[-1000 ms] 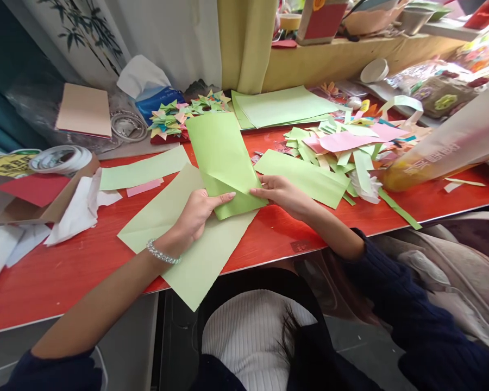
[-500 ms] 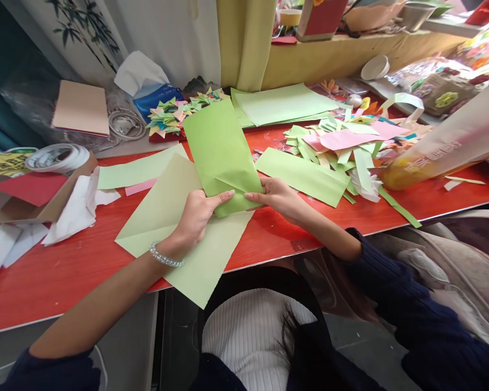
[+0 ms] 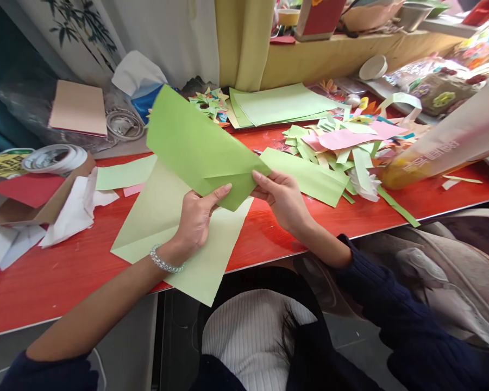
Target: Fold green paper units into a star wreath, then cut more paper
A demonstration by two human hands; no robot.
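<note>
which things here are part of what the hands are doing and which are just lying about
In use:
- bright green sheet, held by the left hand and right hand
- probably the pale green sheet beneath

Seemingly just lying about:
- tan pad
- red paper
- paper scraps
- white cup

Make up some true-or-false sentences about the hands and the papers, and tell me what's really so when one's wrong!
1. The left hand and right hand both hold the bright green paper. True.
2. The bright green paper is smooth all over. False: a crease shows near the hands.
3. A beaded bracelet circles the left wrist. True.
4. The pale green sheet sticks out past the front edge of the red table. True.
5. The right hand lies flat on the red table. False: it pinches the bright green paper.
</note>
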